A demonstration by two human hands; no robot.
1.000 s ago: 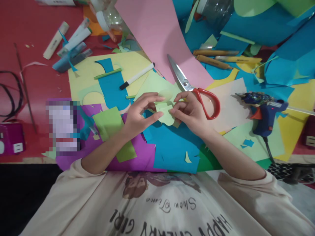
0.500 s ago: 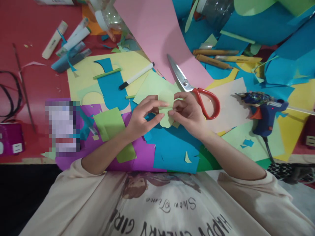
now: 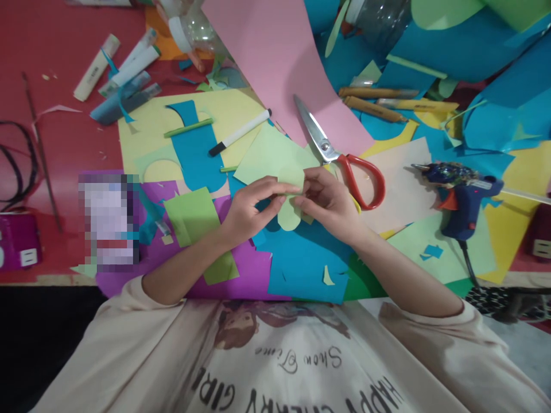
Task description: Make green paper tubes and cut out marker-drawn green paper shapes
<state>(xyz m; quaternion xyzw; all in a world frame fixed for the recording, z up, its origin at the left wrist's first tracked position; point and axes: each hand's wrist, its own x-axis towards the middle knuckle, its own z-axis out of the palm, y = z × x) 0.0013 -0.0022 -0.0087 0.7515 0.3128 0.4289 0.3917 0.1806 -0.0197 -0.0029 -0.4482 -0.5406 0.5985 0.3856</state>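
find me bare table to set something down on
Bare red tabletop shows at upper left, bordered by white markers and a thin stick; a narrower strip runs between that stick and the pixelated phone. Around the left hand and right hand, holding a green paper cutout, it's crowded: blue paper, scissors, hot glue gun.

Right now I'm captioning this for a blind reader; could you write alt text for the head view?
A left hand and a right hand hold a pale green cutout between them, above overlapping coloured paper. Scissors lie just beyond the right hand, with a glue gun farther right and markers at upper left.
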